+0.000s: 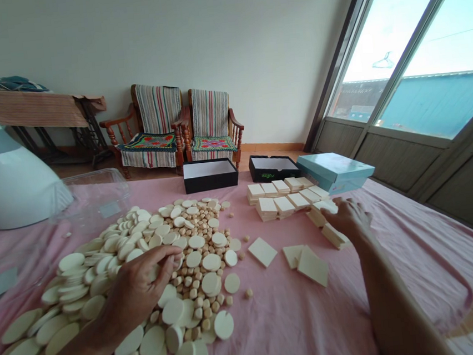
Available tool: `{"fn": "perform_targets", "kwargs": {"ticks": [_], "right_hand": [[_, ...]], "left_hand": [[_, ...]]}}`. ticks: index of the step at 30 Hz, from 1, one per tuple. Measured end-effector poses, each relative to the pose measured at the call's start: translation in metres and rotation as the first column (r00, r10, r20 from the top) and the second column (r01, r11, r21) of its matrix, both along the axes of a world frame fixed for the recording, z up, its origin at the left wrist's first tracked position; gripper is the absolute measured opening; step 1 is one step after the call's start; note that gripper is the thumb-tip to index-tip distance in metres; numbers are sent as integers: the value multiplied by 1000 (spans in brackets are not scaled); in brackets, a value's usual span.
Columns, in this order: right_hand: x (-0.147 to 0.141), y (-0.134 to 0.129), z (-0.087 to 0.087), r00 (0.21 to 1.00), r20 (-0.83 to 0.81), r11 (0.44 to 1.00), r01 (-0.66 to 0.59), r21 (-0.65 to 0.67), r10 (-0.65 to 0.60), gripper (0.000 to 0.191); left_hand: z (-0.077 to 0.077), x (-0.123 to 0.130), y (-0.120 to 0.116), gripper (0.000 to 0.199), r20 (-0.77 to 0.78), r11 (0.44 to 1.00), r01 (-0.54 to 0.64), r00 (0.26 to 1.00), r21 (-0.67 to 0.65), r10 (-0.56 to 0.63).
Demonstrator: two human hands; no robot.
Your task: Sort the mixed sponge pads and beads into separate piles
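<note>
Over the large pile of pale round wooden discs (212, 262) and small wooden beads is my left hand (146, 278), its fingers bent and thumb close to the fingertips; whether anything is between them cannot be made out. My right hand (349, 217) reaches to the right end of the rows of stacked square wooden tiles (284, 204), fingers spread, touching or just above a stack there. A leaning row of tiles (335, 236) lies below that hand. Nearer the middle, a single square tile (262, 252) lies flat beside two overlapping tiles (313, 266).
Along the far edge of the pink cloth (283, 312) stand two black boxes (211, 181) (274, 168) and a light blue box (336, 170). A clear plastic container (100, 196) and a white appliance (10, 177) are at the left. Two wooden chairs (159, 115) stand behind.
</note>
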State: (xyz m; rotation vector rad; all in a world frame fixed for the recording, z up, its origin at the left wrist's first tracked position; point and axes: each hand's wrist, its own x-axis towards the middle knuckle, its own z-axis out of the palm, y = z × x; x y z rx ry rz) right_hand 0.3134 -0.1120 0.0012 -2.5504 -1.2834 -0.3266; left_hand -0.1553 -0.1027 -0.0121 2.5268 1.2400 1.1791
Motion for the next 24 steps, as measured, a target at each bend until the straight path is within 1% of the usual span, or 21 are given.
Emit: {"fn": "perform_targets", "kwargs": {"ticks": [1,2,3,4,5,6,7,8,10,12,14,16,19,24], "right_hand": [[-5,-2,3,997,-23,996,-67,54,68,49],[-11,-6,6,983,-66,982,-166,91,172,44],[-18,-11,10,946,-129,953,-286,98,297,39],[-27,-18,13,882,-208,906,-414,85,422,34],[-35,-27,16,808,-288,848,-529,29,514,32],[-44,-36,18,747,-350,790,-612,-30,565,33],[-51,-46,19,708,-380,743,-665,-76,595,36],[-58,-55,19,698,-374,719,-687,-108,611,38],[-67,-72,15,698,-330,697,-702,-146,635,37],[-71,-84,9,704,-283,695,-703,-148,652,38],[-74,-89,3,698,-261,694,-709,-126,666,41],[-77,-87,-2,691,-250,690,-716,-104,679,34],[-86,-76,-6,677,-234,679,-729,-87,698,17],[-103,-49,-8,653,-215,668,-744,-1,726,18]], "left_hand": [[0,0,0,20,-2,1000,-1,1000,-3,1],[0,0,0,20,-4,1000,-2,1000,-6,2],[0,-1,0,20,-4,1000,-2,1000,-7,2],[0,-1,0,20,-3,1000,-1,1000,-5,1],[0,-1,-1,20,-3,1000,0,1000,-5,0],[0,-1,-1,20,-4,1000,0,1000,-4,0],[0,-1,-1,20,-5,1000,2,1000,-3,-2],[0,-1,-1,20,-6,1000,3,1000,-3,-3],[0,-1,-1,19,-7,1000,4,1000,-9,-4],[0,-1,-1,19,-1,1000,4,1000,-10,-4],[0,0,0,19,-1,1000,-1,1000,-12,1],[0,0,0,20,-4,1000,-9,1000,-13,9],[0,1,0,22,-3,1000,-21,1000,-22,21],[-2,-1,1,21,-4,1000,-16,1000,-18,16]]}}
